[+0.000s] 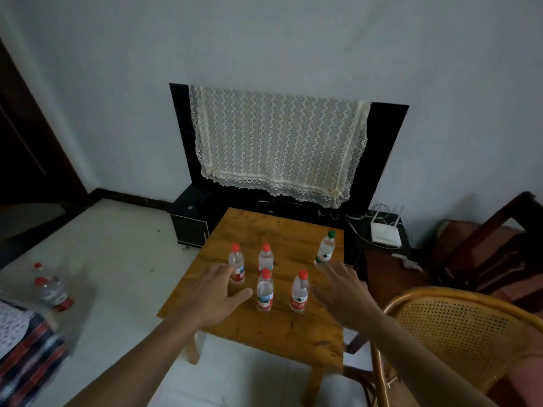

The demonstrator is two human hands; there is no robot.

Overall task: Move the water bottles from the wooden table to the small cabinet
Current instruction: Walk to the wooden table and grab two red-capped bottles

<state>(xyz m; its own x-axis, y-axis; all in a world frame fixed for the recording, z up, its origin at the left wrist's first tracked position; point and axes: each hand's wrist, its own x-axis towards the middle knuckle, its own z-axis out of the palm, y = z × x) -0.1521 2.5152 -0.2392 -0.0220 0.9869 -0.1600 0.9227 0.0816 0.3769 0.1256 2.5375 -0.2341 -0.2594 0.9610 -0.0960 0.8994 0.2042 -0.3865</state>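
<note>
Left hand and right hand outstretched, fingers spread.

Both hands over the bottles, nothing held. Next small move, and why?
Probably close the left hand round the far-left bottle: its open fingers already overlap it. The right hand hovers open between two bottles, so its target is less clear.

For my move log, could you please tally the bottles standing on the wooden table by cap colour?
Red-capped bottles: 4
Green-capped bottle: 1
Total on the wooden table: 5
</note>
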